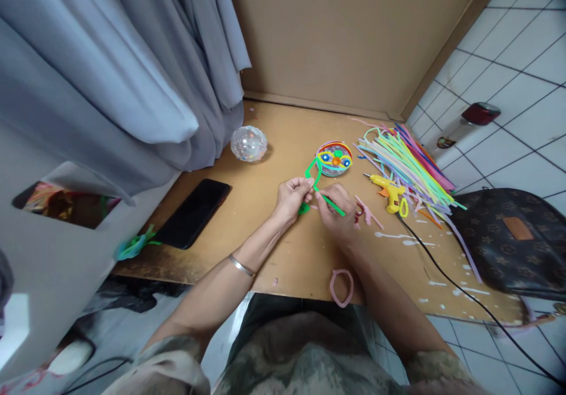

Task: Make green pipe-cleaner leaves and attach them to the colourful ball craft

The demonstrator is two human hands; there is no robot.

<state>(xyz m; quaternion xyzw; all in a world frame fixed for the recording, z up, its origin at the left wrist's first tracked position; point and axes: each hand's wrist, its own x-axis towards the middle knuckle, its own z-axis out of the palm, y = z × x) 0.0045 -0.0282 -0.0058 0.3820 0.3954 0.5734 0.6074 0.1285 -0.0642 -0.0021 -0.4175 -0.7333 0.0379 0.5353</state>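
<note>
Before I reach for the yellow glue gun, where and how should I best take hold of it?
Take the yellow glue gun by its handle, probably with the right hand from the near side: it lies on its side with the handle toward you and the nozzle pointing left, while coloured stems crowd its far side.
</note>
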